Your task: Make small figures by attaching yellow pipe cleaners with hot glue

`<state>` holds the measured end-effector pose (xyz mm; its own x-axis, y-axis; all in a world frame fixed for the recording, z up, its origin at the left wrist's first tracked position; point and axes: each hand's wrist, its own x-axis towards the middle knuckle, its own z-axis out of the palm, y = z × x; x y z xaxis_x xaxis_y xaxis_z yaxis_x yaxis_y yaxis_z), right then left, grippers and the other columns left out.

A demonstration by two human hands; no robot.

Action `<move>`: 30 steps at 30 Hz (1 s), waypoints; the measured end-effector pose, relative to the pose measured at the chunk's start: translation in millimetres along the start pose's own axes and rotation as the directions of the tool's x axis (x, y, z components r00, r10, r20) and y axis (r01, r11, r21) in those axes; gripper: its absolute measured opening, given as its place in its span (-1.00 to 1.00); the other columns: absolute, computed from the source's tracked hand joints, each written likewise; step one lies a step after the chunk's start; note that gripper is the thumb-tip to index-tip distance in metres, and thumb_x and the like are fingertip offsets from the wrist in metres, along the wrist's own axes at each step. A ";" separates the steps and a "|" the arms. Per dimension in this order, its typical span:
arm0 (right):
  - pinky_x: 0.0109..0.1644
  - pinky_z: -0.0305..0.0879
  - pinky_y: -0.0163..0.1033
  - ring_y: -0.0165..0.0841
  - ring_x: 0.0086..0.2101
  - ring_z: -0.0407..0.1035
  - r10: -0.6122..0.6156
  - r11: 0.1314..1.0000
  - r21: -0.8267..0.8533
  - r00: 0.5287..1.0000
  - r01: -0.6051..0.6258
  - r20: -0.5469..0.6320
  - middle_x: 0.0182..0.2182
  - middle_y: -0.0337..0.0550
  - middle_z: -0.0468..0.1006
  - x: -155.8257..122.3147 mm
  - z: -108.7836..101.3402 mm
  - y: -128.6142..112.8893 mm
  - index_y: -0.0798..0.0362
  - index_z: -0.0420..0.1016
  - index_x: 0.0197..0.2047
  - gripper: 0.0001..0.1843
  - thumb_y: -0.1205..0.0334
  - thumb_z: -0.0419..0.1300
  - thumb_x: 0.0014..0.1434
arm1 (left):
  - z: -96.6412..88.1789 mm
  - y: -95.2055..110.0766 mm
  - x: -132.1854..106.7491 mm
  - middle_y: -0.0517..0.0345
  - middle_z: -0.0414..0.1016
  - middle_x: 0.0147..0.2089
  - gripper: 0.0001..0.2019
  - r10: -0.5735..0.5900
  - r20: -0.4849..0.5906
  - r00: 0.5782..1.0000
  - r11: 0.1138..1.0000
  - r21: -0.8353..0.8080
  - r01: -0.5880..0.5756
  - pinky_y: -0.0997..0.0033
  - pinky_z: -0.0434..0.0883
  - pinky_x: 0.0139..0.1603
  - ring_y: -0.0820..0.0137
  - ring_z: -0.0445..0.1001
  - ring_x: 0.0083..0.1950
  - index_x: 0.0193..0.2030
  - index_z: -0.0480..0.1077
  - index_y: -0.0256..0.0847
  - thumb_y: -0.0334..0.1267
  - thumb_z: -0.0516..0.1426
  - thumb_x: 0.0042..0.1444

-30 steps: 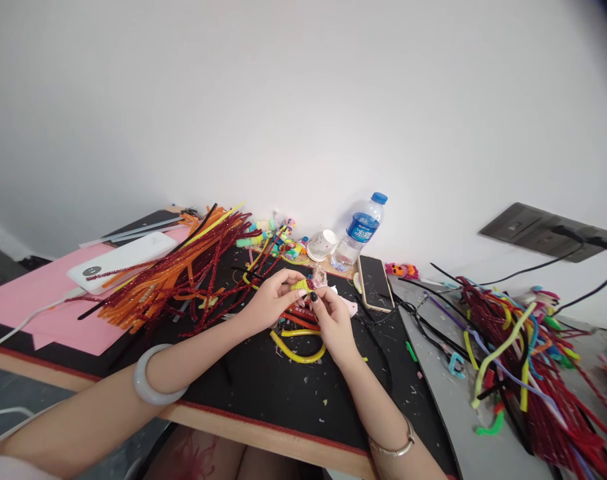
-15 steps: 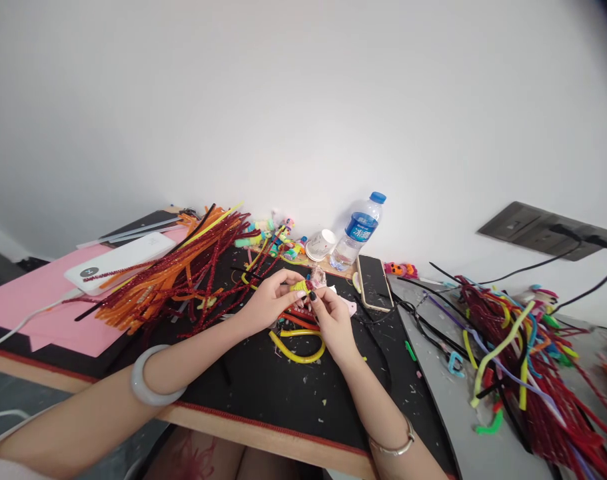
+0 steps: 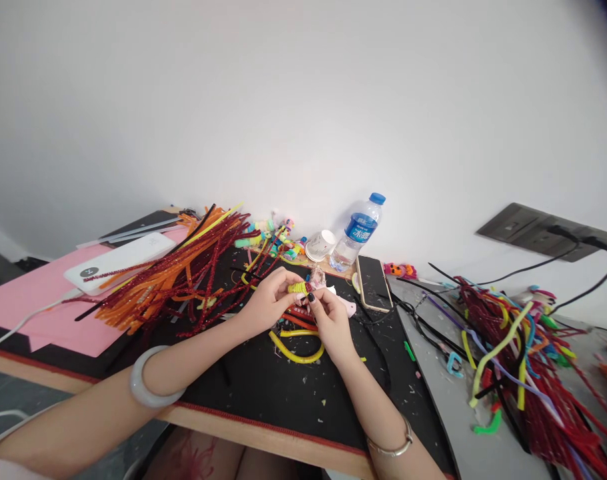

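1. The coil [image 3: 298,288], yellow with a dark red end, is held up in front of the bottle [image 3: 358,230], to its left.
2. The coil is pinched between thumb and fingers by the left hand [image 3: 268,300]; its dark red end is pinched by the right hand [image 3: 332,320], straight in front of the bottle and a little left. How firmly it is gripped cannot be told.
3. Just left of the bottle, a paper cup [image 3: 320,245] is set close; farther left, small dolls [image 3: 278,240] are crowded against the wall.
4. Right of the bottle and nearer, a phone [image 3: 374,283] is laid flat; beyond it, a pink and orange doll [image 3: 400,270] is seen.
5. In front of the bottle, below the hands, a yellow strip [image 3: 297,357] is left curved on the black mat [image 3: 263,400]. A pink object [image 3: 352,307] is partly hidden by the right hand.
6. Well left of the bottle, red and orange stems [image 3: 168,273] are heaped across a power bank [image 3: 123,263] and pink paper [image 3: 38,307].
7. Well right of the bottle, a mixed pile [image 3: 528,373] is spread below the socket [image 3: 548,230], into which black plugs are pushed.
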<state>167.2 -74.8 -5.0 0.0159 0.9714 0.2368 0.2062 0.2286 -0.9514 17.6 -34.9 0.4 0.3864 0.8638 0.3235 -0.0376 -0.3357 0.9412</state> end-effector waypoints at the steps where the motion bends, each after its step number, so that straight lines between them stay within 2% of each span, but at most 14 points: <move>1: -0.42 0.08 -0.33 -0.44 -0.52 0.13 -0.001 1.000 -0.002 1.000 0.001 -0.002 -0.55 -0.29 0.24 0.1 0.3 0.3 0.08 0.30 -0.44 -0.79 0.13 0.05 0.15 | 0.0 -0.8 -0.2 0.18 0.23 -0.28 -0.87 0.005 -0.008 1.000 1.000 0.021 -0.005 0.41 0.40 -0.22 0.45 0.37 -0.26 -0.24 0.29 -0.23 -0.33 0.09 0.03; 3: -0.43 0.07 -0.34 -0.45 -0.52 0.12 -0.003 1.000 -0.009 1.000 0.003 -0.008 -0.56 -0.29 0.24 0.6 0.8 0.8 0.08 0.30 -0.45 -0.78 0.13 0.05 0.15 | 0.4 -2.2 -0.3 0.17 0.24 -0.26 -0.87 0.003 -0.016 1.000 1.000 0.030 -0.003 0.40 0.40 -0.22 0.45 0.38 -0.26 -0.23 0.29 -0.23 -0.34 0.09 0.03; 9: -0.47 0.05 -0.35 -0.46 -0.55 0.10 0.024 0.999 0.027 1.000 -0.024 -0.009 -0.57 -0.32 0.23 2.2 1.0 0.4 0.07 0.30 -0.44 -0.79 0.13 0.06 0.14 | 3.1 -3.0 2.3 0.16 0.34 -0.26 -0.83 -0.097 0.026 0.995 0.985 -0.144 0.099 0.38 0.40 -0.20 0.46 0.42 -0.27 -0.19 0.24 -0.24 -0.35 0.09 0.04; 12: -0.49 0.04 -0.36 -0.47 -0.56 0.10 0.042 0.997 0.061 0.999 -0.041 -0.002 -0.56 -0.31 0.25 2.3 0.7 1.2 0.07 0.29 -0.43 -0.79 0.11 0.07 0.13 | 3.0 -3.6 3.4 0.15 0.36 -0.24 -0.81 -0.106 0.024 0.994 0.979 -0.173 0.109 0.37 0.41 -0.20 0.45 0.43 -0.27 -0.19 0.25 -0.25 -0.34 0.10 0.03; 18: -0.50 0.05 -0.36 -0.48 -0.55 0.11 0.054 0.996 0.070 0.999 -0.054 0.005 -0.55 -0.30 0.26 2.6 0.5 2.0 0.06 0.29 -0.41 -0.80 0.11 0.08 0.12 | 1.1 -6.2 3.7 0.13 0.36 -0.22 -0.80 -0.091 0.010 0.996 0.983 -0.158 0.091 0.35 0.40 -0.17 0.42 0.43 -0.22 -0.19 0.26 -0.24 -0.34 0.11 0.01; 24: -0.51 0.06 -0.36 -0.47 -0.56 0.10 0.046 0.997 0.061 0.999 -0.046 -0.002 -0.57 -0.30 0.25 2.9 0.4 0.4 0.06 0.29 -0.45 -0.77 0.09 0.08 0.12 | 1.7 -4.1 2.7 0.15 0.37 -0.25 -0.81 -0.088 0.011 0.996 0.985 -0.146 0.089 0.36 0.40 -0.19 0.43 0.43 -0.25 -0.21 0.25 -0.24 -0.34 0.11 0.00; 30: -0.47 0.06 -0.36 -0.47 -0.55 0.10 0.032 0.997 0.077 0.999 -0.032 -0.004 -0.57 -0.31 0.24 2.9 0.5 0.0 0.07 0.30 -0.47 -0.79 0.13 0.09 0.11 | 1.7 -1.0 2.5 0.16 0.30 -0.25 -0.85 -0.008 -0.013 1.000 0.997 -0.076 0.007 0.37 0.38 -0.14 0.42 0.40 -0.19 -0.23 0.27 -0.22 -0.38 0.09 0.01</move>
<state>166.7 -71.9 -4.4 0.0265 0.9780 0.2071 0.1299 0.2021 -0.9707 20.2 -33.0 0.1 0.3750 0.8710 0.3173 -0.1046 -0.3003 0.9481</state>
